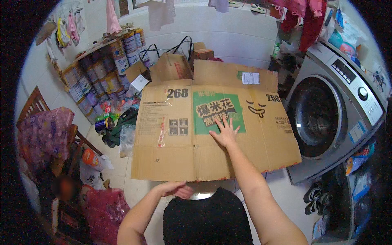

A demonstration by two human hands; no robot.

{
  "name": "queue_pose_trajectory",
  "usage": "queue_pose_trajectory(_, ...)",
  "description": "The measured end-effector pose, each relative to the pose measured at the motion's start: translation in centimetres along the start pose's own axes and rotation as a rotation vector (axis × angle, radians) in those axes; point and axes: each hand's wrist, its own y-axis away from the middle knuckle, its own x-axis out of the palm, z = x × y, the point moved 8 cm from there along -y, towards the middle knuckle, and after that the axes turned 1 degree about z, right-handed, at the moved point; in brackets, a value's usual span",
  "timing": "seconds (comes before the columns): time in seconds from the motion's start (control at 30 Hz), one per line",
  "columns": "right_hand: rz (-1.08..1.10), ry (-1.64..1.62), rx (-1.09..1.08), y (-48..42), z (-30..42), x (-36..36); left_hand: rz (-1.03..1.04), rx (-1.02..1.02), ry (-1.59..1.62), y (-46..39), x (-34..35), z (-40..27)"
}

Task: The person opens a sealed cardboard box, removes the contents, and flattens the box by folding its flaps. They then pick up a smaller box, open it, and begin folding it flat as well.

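Note:
A large flattened corrugated cardboard box (167, 162) spreads out before me, its upper flaps folded back at the far side. It bears printed writing, handling symbols, a drawn smiling face and a green printed panel (202, 101). My right hand (226, 133) lies on the lower part of that panel, palm down, fingers spread and holding nothing. Just below the cardboard's near edge is my left hand (179, 189), its fingers blurred and close together. Whether it touches the edge is unclear.
A front-loading washing machine (318, 113) stands close on the right, with sandals (313, 199) on the floor nearby. Stacked tins (101, 73) and loose bottles (107, 116) are at the left. A cloth-draped wooden chair (46, 131) stands nearer. More cartons (202, 52) lie behind the cardboard.

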Motion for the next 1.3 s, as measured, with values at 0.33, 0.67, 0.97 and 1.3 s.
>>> queue_pose_trajectory(0.33,0.075,0.061,-0.093,-2.7,-1.0,3.6,0.227,0.005,-0.061,-1.8,4.1,-8.4)
queue_pose_trajectory(0.67,0.004,0.032,-0.15,-3.3,-1.6,3.2,-1.24,0.551,-1.522,-8.8,-4.3,-30.7)
queue_pose_trajectory(0.97,0.126,0.126,-0.197,-5.9,-1.5,3.1,-1.232,0.414,-1.44,-11.8,-6.6,-27.8)
queue_pose_trajectory(1.3,0.013,0.162,-0.188,-7.2,-2.2,5.3,-1.25,0.376,-1.499,-12.7,-6.8,-27.8)
